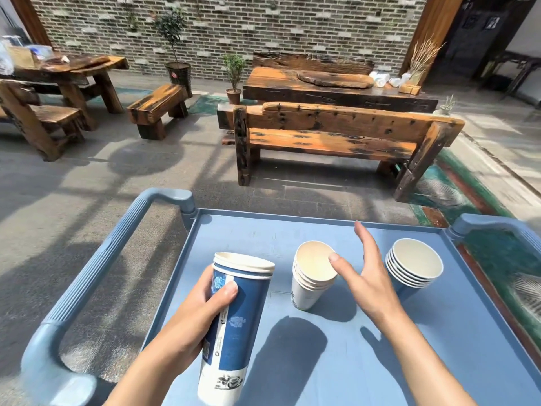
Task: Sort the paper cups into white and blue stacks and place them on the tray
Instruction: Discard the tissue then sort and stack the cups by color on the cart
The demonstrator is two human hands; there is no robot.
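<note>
My left hand point(199, 315) grips a tall mixed stack of cups point(237, 326), blue cups on top and a white cup showing at the bottom, held tilted above the blue tray point(336, 361). A short stack of white cups point(311, 276) stands on the tray's middle. My right hand point(366, 276) hovers open just right of it, thumb tip near the top cup's rim, holding nothing. A stack of blue cups point(412, 268) stands further right on the tray, partly behind my right hand.
The tray tops a blue cart with a handle on the left point(96, 273) and another on the right point(497, 227). Beyond it on the paved floor stand a wooden bench point(336, 136), a low table point(322, 86), stools and potted plants.
</note>
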